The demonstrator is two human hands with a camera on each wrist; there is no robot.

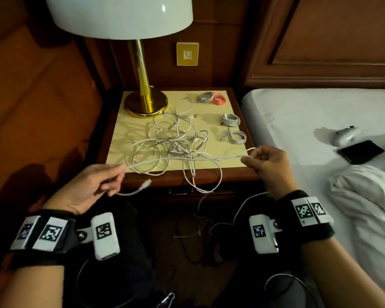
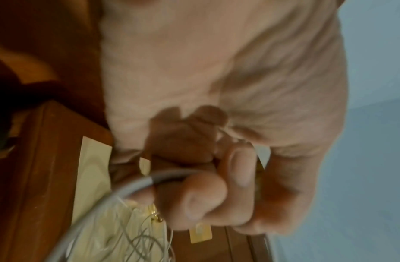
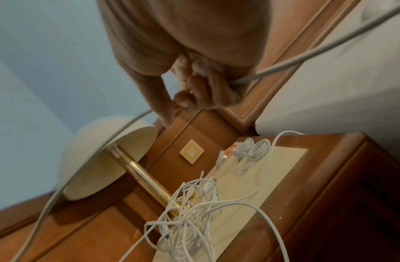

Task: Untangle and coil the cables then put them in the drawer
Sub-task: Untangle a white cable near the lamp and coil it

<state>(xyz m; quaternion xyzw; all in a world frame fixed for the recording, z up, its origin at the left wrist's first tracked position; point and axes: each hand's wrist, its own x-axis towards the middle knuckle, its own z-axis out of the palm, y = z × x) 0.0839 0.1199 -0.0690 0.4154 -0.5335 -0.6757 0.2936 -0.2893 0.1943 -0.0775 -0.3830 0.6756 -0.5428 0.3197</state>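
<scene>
Left hand (image 1: pixel 93 185) palm-up at the near left, pinching a white cable (image 1: pixel 187 158) between thumb and fingers (image 2: pixel 241 170), loose plug end (image 1: pixel 146 182) dangling just below. Right hand (image 1: pixel 269 167) at the near right, knuckles up, thumb and fingertips clamped on the same cable, slack dropping down past the wrist. Stretched fairly straight between the two, hovering over the near edge of the nightstand (image 1: pixel 242 174).

Looks like mid-untangle: one cable getting teased out while the rest sits in a messy pile (image 1: pixel 176 141) in the middle of the tabletop, some loops hanging off the near edge. Farther right, four neat coils already done: a grey one (image 1: pixel 206 97) and a red one (image 1: pixel 219 99) at the far side, two white ones (image 1: pixel 231 119) (image 1: pixel 238 137) nearer. So roughly halfway through, by the look of it.

Next up, probably: pull this one free of the pile without dragging the whole knot along, then wrap it into loops. Worth watching that hanging loop, could snag. Drawer (image 1: pixel 187 193) below the top, seemingly closed, nothing in it yet as far as can be told.

Lamp (image 1: pixel 142 85) at the far left, bed (image 1: pixel 320 121) off to the right.
</scene>
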